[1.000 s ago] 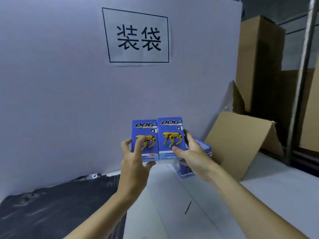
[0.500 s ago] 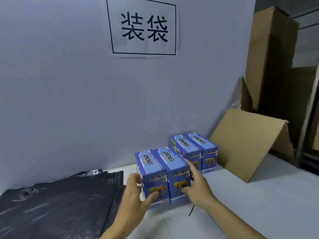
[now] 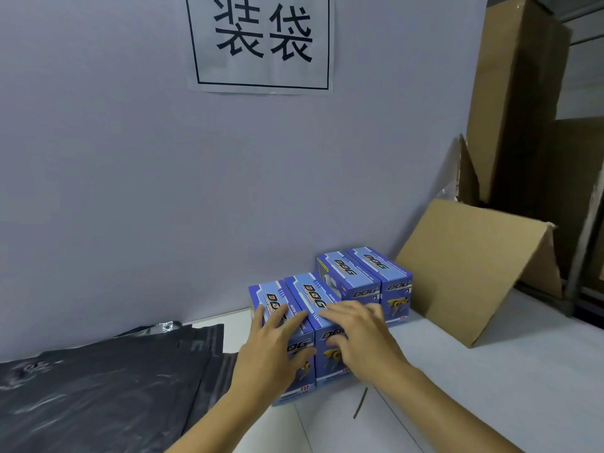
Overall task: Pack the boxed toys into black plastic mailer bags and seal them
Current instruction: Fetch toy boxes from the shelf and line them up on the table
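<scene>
Two blue toy boxes (image 3: 295, 325) stand upright side by side near the worktop's (image 3: 490, 387) back edge, just in front of another pair (image 3: 366, 282), probably staged for bagging. The left hand (image 3: 273, 351) and right hand (image 3: 362, 338) rest flat on their tops, fingers straight, gripping nothing. Black mailer bags (image 3: 98, 387) lie toward the left edge.

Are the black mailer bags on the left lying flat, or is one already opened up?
Lying flat. The black mailer bags lie stacked on the table, none opened, and neither hand touches them.
</scene>
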{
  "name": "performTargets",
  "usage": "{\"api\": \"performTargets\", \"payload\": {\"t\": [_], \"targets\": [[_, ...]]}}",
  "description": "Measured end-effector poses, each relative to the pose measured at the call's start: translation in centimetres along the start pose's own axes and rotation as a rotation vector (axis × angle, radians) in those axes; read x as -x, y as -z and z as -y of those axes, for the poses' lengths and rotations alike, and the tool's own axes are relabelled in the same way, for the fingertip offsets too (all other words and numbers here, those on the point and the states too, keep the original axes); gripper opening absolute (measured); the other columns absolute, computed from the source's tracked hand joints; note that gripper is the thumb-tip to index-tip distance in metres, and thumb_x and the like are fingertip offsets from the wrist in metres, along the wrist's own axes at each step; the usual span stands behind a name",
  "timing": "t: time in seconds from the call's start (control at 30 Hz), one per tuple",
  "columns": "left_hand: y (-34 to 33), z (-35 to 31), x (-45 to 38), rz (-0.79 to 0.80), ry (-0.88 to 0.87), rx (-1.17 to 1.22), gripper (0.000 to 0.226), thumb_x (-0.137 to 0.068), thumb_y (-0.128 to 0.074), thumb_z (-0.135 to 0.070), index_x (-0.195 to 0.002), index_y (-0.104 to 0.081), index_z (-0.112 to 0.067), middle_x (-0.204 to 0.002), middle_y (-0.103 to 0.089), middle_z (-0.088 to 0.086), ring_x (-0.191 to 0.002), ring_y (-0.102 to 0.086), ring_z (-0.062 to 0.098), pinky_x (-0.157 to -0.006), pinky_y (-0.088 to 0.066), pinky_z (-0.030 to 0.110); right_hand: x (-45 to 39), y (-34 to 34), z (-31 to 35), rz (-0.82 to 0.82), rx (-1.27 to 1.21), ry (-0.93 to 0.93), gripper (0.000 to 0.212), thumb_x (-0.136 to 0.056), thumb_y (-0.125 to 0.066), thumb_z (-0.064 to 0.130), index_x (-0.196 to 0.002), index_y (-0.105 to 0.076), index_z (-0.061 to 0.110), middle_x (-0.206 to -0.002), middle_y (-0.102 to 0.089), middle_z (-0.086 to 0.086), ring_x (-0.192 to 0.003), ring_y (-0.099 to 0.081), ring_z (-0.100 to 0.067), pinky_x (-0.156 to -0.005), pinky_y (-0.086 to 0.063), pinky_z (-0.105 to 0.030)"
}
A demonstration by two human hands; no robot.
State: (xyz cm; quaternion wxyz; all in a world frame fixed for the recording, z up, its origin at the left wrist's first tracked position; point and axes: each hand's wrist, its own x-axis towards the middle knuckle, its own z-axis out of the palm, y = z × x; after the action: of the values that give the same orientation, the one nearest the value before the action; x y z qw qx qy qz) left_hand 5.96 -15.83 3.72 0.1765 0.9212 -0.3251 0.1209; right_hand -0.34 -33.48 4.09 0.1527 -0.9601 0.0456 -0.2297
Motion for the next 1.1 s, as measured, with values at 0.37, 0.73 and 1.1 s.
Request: {"api": "performTargets", "payload": {"t": [0.37, 0.73, 1.1], "targets": [[-2.8, 1.7, -7.0, -0.017, 0.011, 0.129, 0.066, -0.093, -0.059, -0.052, -0.152, -0.032, -0.04, -0.163, -0.023, -0.009, -0.153, 0.0, 0.025, -0.118, -0.028, 0.04, -6.2, -1.0, -0.8, 0.023, 0.253, 0.015, 0.039, -0.09, -0.072, 0.02, -0.125, -0.054, 0.026, -0.117, -0.064, 0.006, -0.114, -0.057, -0.018, -0.107, -0.025, -0.04], [-4.2, 1.9, -10.0, -0.011, -0.046, 0.116, 0.066, -0.094, -0.058, -0.051, -0.152, -0.031, -0.039, -0.163, -0.021, -0.007, -0.153, 0.0, 0.028, -0.12, -0.023, 0.042, -8.2, -1.4, -2.9, 0.026, 0.286, 0.03, 0.044, -0.09, -0.073, 0.023, -0.128, -0.051, 0.024, -0.119, -0.064, 0.003, -0.113, -0.057, -0.02, -0.099, -0.04, -0.036], [-1.1, 0.4, -7.7, -0.015, 0.156, -0.004, 0.097, -0.085, -0.064, -0.061, -0.154, -0.008, -0.025, -0.164, -0.005, 0.005, -0.151, -0.004, 0.038, -0.112, -0.038, 0.045, -2.4, 3.4, -4.0, 0.147, 0.277, -0.031, 0.065, -0.099, -0.045, 0.023, -0.156, -0.013, 0.03, -0.165, -0.004, 0.003, -0.152, 0.007, -0.027, -0.119, -0.012, -0.051]]}}
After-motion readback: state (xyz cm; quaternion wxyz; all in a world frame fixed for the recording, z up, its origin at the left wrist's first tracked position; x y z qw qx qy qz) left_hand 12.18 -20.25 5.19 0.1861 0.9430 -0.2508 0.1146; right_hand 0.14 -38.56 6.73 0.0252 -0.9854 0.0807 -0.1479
